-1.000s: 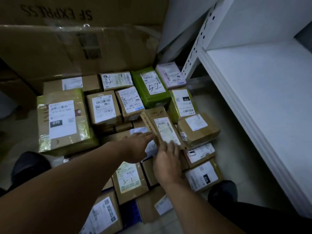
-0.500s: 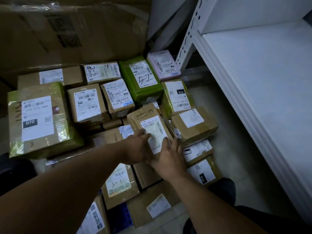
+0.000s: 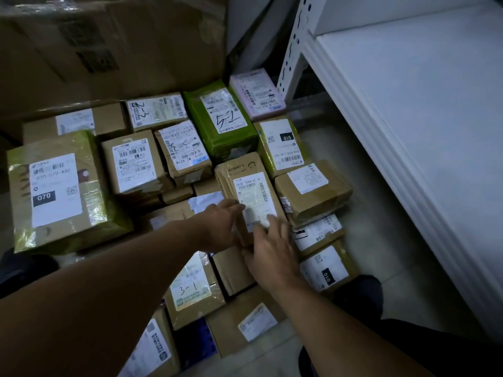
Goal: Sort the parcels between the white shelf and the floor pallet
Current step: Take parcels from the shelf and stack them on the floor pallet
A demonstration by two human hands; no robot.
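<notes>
A flat brown parcel (image 3: 246,183) with a white label lies tilted on top of the heap of parcels on the floor. My left hand (image 3: 220,227) grips its near left edge, thumb on top. My right hand (image 3: 272,254) rests on its near end, fingers spread over the label. Around it lie several taped boxes: a green one marked 5-2 (image 3: 220,118), a large one marked 070 (image 3: 60,191), one marked 3-1 (image 3: 193,289). The white shelf (image 3: 408,104) stands to the right, its board bare.
Big cardboard cartons (image 3: 109,42) wall off the back. The shelf's perforated white post (image 3: 292,50) rises behind a pink parcel (image 3: 257,93). Bare floor (image 3: 353,148) runs between the heap and the shelf. My dark shoes (image 3: 359,292) stand at the heap's near edge.
Both hands have closed in on the flat brown parcel; the left moved from beside it onto its edge. The camera shifted, and the parcel sits flatter than a second ago.
</notes>
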